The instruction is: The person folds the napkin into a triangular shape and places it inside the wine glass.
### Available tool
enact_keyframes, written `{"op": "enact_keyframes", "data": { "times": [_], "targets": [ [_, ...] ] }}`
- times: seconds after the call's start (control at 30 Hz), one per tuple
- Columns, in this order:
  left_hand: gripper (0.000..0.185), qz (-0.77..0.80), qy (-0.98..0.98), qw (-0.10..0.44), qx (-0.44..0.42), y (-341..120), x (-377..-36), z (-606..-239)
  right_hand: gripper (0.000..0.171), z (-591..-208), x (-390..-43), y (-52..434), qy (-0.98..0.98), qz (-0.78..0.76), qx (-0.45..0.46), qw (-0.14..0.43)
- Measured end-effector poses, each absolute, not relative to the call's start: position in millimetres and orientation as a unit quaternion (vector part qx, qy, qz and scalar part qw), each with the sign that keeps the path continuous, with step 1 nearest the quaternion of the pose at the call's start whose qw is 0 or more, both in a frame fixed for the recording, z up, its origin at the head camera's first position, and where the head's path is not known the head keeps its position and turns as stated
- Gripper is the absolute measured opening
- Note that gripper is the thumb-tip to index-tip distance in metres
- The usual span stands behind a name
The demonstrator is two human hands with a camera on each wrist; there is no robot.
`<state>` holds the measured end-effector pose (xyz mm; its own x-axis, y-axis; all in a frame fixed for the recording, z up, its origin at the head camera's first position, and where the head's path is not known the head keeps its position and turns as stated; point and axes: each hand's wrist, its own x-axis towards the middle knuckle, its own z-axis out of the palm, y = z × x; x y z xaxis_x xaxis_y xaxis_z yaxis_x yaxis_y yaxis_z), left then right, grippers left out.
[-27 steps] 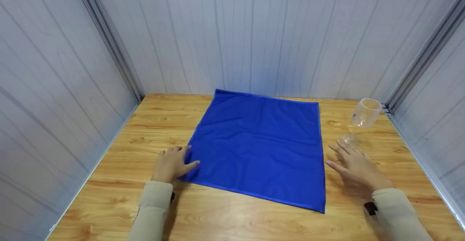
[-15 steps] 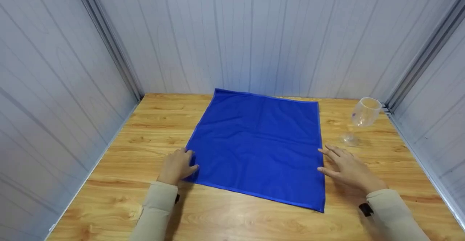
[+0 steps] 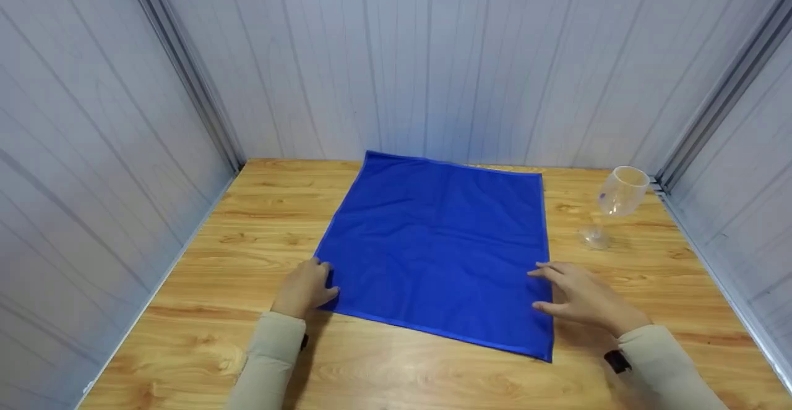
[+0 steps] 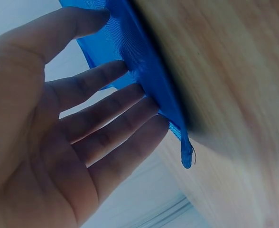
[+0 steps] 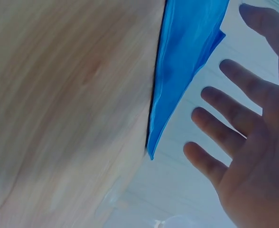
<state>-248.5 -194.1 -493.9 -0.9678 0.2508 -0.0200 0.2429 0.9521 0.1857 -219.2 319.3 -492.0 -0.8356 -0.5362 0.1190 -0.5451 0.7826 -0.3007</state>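
A blue cloth point(image 3: 439, 249) lies spread flat on the wooden table point(image 3: 204, 336). My left hand point(image 3: 314, 281) rests at the cloth's near left corner. In the left wrist view its fingers point(image 4: 106, 73) are nearly straight and touch the edge of the cloth point(image 4: 144, 71). My right hand point(image 3: 547, 287) is at the cloth's right edge, fingertips over the hem. In the right wrist view that hand point(image 5: 239, 80) has its fingers spread and straight, a little apart from the cloth point(image 5: 187, 47). Neither hand holds anything.
A clear stemmed glass point(image 3: 615, 203) stands upright on the table at the back right, beyond my right hand. Grey panel walls point(image 3: 93, 150) close in the table on the left, back and right. Bare wood shows left of the cloth and along the front edge.
My right hand moved left from near the glass's foot to the cloth's right edge. My left hand shifted slightly right onto the cloth's corner. The cloth and glass stayed put.
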Motion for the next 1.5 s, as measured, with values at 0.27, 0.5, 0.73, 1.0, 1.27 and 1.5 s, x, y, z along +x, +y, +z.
{"op": "enact_keyframes", "data": {
  "times": [0.27, 0.5, 0.73, 1.0, 1.27, 1.5],
  "targets": [
    [0.047, 0.113, 0.987, 0.030, 0.112, -192.2, -248.8, -493.3, 0.047, -492.5, -218.9, 309.5, -0.910, 0.204, 0.358, -0.052],
    [0.049, 0.116, 0.987, 0.034, 0.107, -192.4, -251.2, -495.8, 0.035, -492.9, -213.1, 300.1, -0.887, 0.220, 0.401, -0.064],
    [0.055, 0.104, 0.988, 0.053, 0.104, -190.7, -253.7, -495.2, 0.030, -491.9, -203.2, 294.3, -0.877, 0.253, 0.387, -0.131],
    [0.061, 0.100, 0.987, 0.084, 0.089, -189.6, -257.1, -491.3, 0.037, -490.4, -197.5, 288.5, -0.890, 0.211, 0.363, -0.176],
    [0.065, 0.109, 0.986, 0.106, 0.073, -188.5, -259.9, -490.0, 0.023, -487.2, -199.9, 284.4, -0.896, 0.190, 0.349, -0.199],
    [0.064, 0.116, 0.986, 0.093, 0.074, -188.5, -259.6, -490.6, 0.016, -486.0, -202.0, 285.2, -0.893, 0.199, 0.353, -0.196]
  ]
}}
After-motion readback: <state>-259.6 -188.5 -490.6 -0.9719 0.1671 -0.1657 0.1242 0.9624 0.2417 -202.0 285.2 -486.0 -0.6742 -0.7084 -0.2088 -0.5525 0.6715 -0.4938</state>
